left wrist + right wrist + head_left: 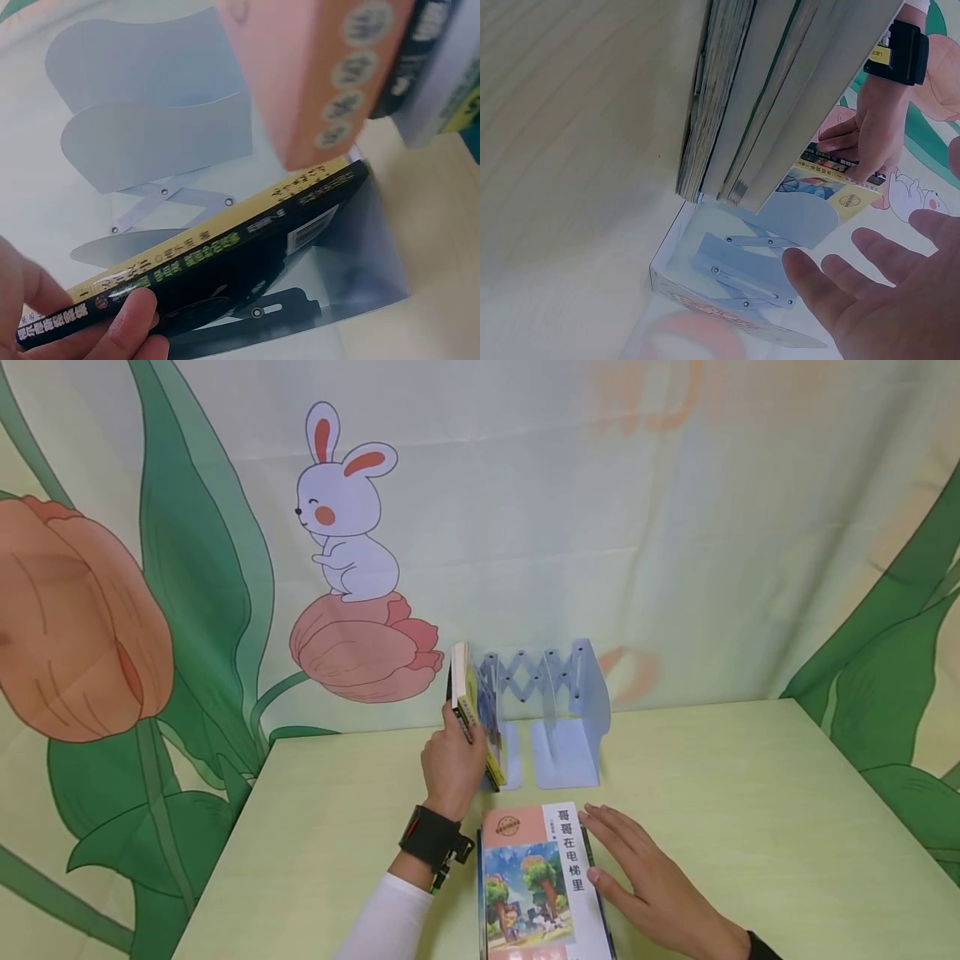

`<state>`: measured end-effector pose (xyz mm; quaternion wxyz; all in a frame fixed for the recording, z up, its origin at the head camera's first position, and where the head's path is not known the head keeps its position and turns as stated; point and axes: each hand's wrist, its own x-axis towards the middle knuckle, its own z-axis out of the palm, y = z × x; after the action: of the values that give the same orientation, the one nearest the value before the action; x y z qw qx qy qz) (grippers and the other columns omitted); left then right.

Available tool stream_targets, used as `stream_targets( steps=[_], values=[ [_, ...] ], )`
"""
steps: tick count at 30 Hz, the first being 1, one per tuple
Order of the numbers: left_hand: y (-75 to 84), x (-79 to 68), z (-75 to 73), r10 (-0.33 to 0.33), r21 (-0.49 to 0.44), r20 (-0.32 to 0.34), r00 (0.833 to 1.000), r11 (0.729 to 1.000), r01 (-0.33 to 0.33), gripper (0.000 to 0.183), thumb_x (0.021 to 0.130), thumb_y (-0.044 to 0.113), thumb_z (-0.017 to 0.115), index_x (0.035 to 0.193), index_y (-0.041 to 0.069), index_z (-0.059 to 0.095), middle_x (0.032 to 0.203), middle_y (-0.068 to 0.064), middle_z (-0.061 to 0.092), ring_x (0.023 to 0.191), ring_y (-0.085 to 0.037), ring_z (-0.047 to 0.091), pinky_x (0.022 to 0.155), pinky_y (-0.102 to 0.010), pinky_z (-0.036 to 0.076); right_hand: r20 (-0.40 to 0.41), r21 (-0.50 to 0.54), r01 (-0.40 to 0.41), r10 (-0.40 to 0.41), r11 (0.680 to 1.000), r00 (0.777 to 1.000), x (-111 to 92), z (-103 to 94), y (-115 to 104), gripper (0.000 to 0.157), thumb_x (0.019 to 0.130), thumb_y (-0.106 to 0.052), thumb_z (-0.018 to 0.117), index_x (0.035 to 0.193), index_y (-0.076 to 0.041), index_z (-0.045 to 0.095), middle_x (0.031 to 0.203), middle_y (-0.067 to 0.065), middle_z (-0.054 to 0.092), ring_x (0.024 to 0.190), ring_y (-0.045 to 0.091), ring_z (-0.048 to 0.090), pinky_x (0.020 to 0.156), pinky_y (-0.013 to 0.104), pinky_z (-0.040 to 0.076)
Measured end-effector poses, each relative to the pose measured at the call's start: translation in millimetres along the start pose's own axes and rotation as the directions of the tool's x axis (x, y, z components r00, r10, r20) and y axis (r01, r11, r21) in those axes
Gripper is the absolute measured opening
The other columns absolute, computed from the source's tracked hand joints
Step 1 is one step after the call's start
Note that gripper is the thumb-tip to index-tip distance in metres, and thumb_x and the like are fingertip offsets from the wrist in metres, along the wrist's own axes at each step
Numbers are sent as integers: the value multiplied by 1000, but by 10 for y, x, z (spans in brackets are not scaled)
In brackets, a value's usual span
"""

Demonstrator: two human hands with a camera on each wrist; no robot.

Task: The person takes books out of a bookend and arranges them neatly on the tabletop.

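Note:
My left hand (453, 764) grips two thin books, a yellow-spined book (169, 247) and a black-spined book (225, 259), by their upper edge. They stand tilted at the left end of a pale blue expandable bookend (573, 752), overlapping its left divider in the head view. In the left wrist view, the thumb is on the black book's side and fingers are behind the yellow one. A stack of books (525, 877) lies in front of the bookend, topped by a pink and white cover with a picture of trees. Beside its right edge, my right hand (652, 885) has its fingers extended.
The light yellow-green table (720, 777) extends to both sides of the bookend. Behind it hangs a cloth backdrop (480, 527) printed with a rabbit and tulips. Several upright dividers (150, 142) joined by a crisscross linkage make up the bookend.

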<state>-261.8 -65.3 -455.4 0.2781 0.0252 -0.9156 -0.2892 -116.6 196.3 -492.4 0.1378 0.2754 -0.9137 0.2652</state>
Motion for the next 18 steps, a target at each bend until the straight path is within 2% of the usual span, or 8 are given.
stream_targets(
  steps=[9,18],
  values=[
    [-44,-35,-3,8,-9,12,1000,1000,-8,34,100,21,48,122,-5,51,64,-15,66,45,-23,59,38,-28,34,7,-12,8,-7,1000,1000,-1,14,12,66,97,-32,60,155,-29,28,158,-5,36,144,18,36,103,45,46],
    [-33,-46,-97,54,-44,-29,998,998,-55,30,99,18,46,120,-3,51,65,-17,66,46,-24,61,38,-27,34,2,-25,18,-18,1000,1000,18,8,11,67,97,-32,60,155,-28,28,158,-4,35,143,18,36,105,36,42]
  ],
)
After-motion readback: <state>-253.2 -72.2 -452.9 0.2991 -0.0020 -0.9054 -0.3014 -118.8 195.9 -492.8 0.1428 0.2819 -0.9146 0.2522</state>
